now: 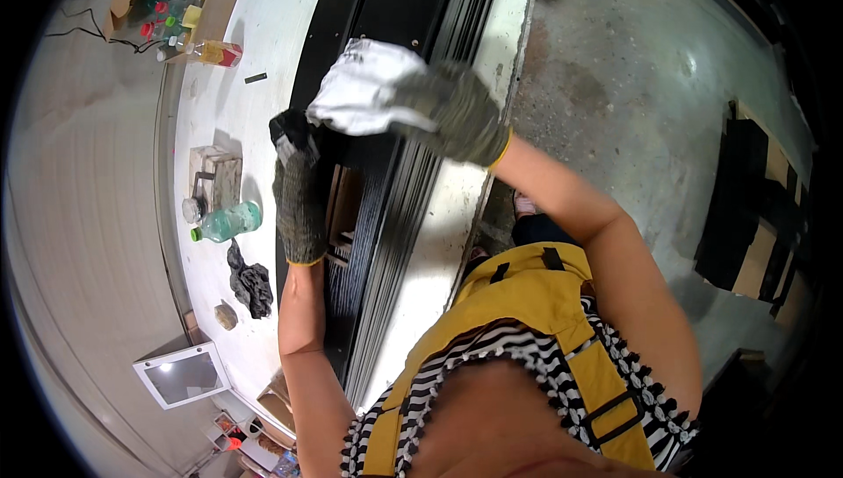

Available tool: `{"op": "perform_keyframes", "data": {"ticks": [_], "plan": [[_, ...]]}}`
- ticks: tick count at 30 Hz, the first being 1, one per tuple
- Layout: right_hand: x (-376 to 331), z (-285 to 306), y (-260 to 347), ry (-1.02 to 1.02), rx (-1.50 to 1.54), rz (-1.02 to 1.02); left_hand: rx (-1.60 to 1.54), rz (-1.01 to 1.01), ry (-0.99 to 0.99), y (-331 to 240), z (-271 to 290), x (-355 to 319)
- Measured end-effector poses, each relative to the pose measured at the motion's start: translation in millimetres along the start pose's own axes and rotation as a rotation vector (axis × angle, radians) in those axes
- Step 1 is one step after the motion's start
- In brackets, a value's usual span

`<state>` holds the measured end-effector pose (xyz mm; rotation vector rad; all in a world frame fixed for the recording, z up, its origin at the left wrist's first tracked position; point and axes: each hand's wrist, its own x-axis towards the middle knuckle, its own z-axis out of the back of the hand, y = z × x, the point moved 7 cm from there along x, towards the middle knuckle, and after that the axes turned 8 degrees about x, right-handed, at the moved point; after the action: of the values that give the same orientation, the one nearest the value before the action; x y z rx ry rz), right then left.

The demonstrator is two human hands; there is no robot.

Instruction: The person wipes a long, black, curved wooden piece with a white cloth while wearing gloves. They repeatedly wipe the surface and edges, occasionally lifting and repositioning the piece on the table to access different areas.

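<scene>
A long black panel [399, 13] with a wood-grain face and ribbed edge strips lies on the white table before me. My right hand [457, 114], in a dark knitted glove, grips a crumpled white cloth [364, 87] above the panel; motion blurs both slightly. My left hand [299, 201], in a matching glove, is at the panel's left edge with its fingers closed around a dark, shiny bunched thing [294, 131] that I cannot make out. Beside the left wrist, a rectangular opening [345, 201] in the panel shows brown inside.
Left on the white table [272, 21] are a green bottle [230, 222], a block [219, 175], crumpled black plastic [250, 280] and a bottle of reddish liquid [215, 52]. A white-framed screen [183, 374] stands lower left. Black-and-brown boards [755, 206] lie on the floor at right.
</scene>
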<state>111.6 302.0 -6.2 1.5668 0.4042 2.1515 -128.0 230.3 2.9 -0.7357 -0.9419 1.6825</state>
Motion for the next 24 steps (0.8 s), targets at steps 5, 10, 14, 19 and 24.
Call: {"op": "perform_keyframes", "data": {"ticks": [5, 10, 14, 19, 24], "plan": [[75, 60, -104, -0.021, -0.378, 0.150, -0.088, 0.008, 0.026, -26, 1, -29], [118, 91, -204, -0.236, -0.149, -0.211, -0.130, -0.014, 0.014, -35, -1, -24], [70, 52, -129, -0.038, -0.296, -0.158, 0.083, -0.092, 0.012, -30, 8, -26], [22, 20, -3, 0.033, -0.025, -0.119, 0.092, -0.053, 0.073, -30, 1, -24], [42, 32, -46, 0.066, -0.193, -0.037, 0.037, 0.041, 0.053, -25, 0, -25]]}}
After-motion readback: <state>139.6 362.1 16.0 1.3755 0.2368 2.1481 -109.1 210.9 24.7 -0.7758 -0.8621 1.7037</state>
